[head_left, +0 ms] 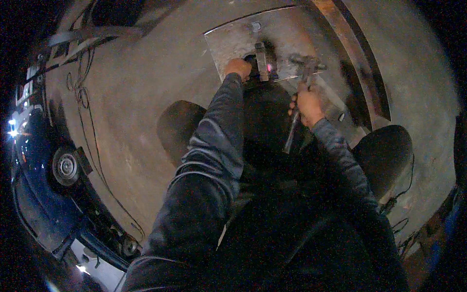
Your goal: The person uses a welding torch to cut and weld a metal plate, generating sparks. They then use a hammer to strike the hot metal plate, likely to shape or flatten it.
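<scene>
My right hand [309,105] is closed around a hammer. The hammer head [305,62] points away from me, over the near right corner of a metal plate [233,41], and its handle [291,132] slants back toward my body. My left hand [237,69] is closed at the near left part of the plate, against a dark object [250,61]; what its fingers grip is hidden. Just right of it, an upright-looking metal piece [262,61] lies or stands on the plate. Beside that piece, a small spot [270,68] glows pink.
A long rusty steel beam [357,44] curves past the plate's right side. My bent knees [181,124] flank the work. Cables [83,92] trail over the concrete floor at left, near a dark blue car [36,160]. Another cable [396,197] lies at right.
</scene>
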`<state>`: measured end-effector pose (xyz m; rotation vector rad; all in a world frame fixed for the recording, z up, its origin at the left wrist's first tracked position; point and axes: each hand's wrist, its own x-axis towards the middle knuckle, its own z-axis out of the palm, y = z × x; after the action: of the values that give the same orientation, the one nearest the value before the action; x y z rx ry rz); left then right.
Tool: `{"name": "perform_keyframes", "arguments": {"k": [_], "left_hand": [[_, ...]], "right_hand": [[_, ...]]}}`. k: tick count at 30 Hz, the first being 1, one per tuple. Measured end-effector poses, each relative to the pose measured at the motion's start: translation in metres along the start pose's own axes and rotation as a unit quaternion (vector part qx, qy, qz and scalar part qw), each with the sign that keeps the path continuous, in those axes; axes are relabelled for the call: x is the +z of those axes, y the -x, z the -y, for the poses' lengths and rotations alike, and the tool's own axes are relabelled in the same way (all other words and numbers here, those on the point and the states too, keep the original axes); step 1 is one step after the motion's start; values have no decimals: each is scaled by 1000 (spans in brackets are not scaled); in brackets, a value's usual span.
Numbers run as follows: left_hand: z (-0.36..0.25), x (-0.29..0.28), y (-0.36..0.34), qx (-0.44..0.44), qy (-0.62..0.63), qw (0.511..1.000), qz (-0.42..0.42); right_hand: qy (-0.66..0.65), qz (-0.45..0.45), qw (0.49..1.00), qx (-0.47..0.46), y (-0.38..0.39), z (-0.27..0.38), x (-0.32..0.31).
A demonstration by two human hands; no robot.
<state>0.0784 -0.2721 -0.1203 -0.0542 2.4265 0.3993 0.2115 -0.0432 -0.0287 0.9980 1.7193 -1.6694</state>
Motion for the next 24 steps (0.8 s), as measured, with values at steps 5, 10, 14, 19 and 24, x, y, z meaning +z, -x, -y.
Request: {"name": "perform_keyframes", "arguments": {"k": [5, 10, 14, 19, 24], "left_hand": [[71, 49, -34, 64, -98, 990, -72], [27, 33, -38, 84, 27, 996, 0], [33, 39, -38, 69, 25, 997, -23], [31, 43, -29, 30, 56, 998, -26], [13, 22, -19, 18, -4, 1000, 23]], "right_hand": [[-98, 170, 975, 107, 22, 0, 7], [-161, 47, 982, 93, 11, -7, 15], [-111, 124, 980, 110, 14, 4, 18], [-68, 178, 979, 77, 4, -9, 8], [-97, 65, 990, 77, 17, 40, -11]]}}
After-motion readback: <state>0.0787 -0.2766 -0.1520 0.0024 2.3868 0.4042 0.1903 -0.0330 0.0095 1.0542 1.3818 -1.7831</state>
